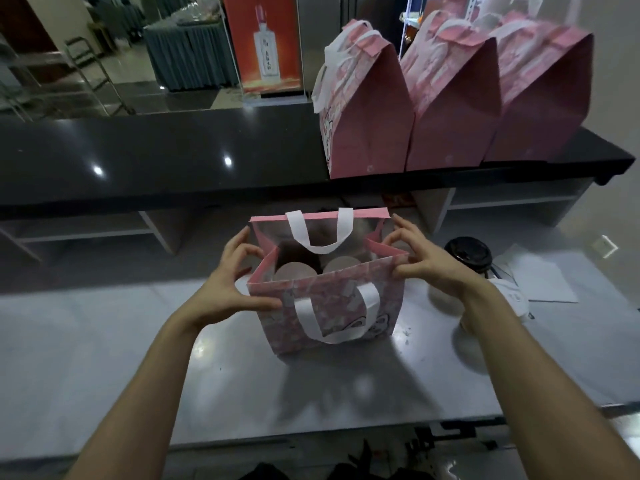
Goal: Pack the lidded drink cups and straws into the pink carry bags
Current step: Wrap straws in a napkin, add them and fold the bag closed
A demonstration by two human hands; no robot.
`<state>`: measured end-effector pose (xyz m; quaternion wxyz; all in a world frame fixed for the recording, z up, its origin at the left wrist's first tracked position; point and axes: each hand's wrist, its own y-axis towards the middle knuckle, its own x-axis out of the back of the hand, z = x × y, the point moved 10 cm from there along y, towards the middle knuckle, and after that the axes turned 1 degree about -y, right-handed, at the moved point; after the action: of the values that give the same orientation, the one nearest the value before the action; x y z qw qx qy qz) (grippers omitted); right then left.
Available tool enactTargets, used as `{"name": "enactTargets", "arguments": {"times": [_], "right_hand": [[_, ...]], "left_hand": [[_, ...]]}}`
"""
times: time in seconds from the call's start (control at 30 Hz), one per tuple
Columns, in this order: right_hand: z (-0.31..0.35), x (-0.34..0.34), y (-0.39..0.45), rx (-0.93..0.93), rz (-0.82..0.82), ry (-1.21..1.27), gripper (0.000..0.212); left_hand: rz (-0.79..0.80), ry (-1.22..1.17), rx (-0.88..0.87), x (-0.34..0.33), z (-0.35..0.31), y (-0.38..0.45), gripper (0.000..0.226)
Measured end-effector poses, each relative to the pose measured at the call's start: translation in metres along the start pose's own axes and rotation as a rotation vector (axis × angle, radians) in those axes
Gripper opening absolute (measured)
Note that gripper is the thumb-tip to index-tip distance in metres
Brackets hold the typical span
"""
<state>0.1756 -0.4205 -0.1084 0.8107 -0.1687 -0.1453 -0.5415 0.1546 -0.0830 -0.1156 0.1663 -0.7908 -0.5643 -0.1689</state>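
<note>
An open pink carry bag point(325, 303) stands upright on the grey steel worktop point(104, 341), and it serves as the landmark here. The left hand point(227, 285) is at the bag's left end, its thumb pressed on the near printed face just below the rim while the curled fingers hook at the folded-in side panel. The right hand point(427, 263) is at the bag's right end, its fingers curled and pinching the top of that side's gusset. Both hands thus grip the bag, one at each end, with the mouth spread between them.

Inside the bag, two pale lids point(296, 271) show side by side just behind the near wall; whether more cups sit behind them cannot be told. The bag has two white handles: one point(320, 233) on the far rim and one point(337, 315) hanging down the near face.

Right of the bag, beyond the right wrist, one cup with a black lid point(467, 252) stands on the worktop, next to some white paper point(540, 275). A blurred pale rounded shape lies under the right forearm; what it is cannot be told.

Behind the bag and higher up, three closed pink bags point(453, 109) stand in a row on the black counter point(156, 157), their tops folded over. Left of them a red sign showing a bottle point(265, 46) stands upright
</note>
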Motion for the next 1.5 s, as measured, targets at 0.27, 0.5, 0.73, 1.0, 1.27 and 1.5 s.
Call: {"name": "enactTargets", "arguments": {"times": [0.27, 0.5, 0.73, 1.0, 1.27, 1.5], "right_hand": [[0.002, 0.016, 0.025, 0.026, -0.074, -0.033, 0.029], [-0.002, 0.027, 0.025, 0.055, -0.218, -0.013, 0.039], [-0.003, 0.024, 0.023, 0.028, -0.265, -0.057, 0.077], [0.005, 0.018, 0.028, 0.028, -0.229, -0.14, 0.064], [0.007, 0.019, 0.031, 0.044, -0.257, -0.21, 0.048], [0.008, 0.019, 0.029, 0.043, -0.298, -0.192, 0.057]], "left_hand": [[-0.185, 0.037, 0.003, 0.028, -0.009, 0.021, 0.086], [-0.427, 0.353, -0.167, 0.039, -0.04, 0.016, 0.059], [-0.39, 0.675, -0.246, 0.021, -0.072, 0.02, 0.053], [-0.299, 0.723, -0.363, 0.003, -0.09, 0.034, 0.083], [-0.343, 0.03, -0.106, 0.026, -0.028, 0.033, 0.122], [-0.046, -0.052, -0.06, 0.026, -0.014, 0.044, 0.06]]}}
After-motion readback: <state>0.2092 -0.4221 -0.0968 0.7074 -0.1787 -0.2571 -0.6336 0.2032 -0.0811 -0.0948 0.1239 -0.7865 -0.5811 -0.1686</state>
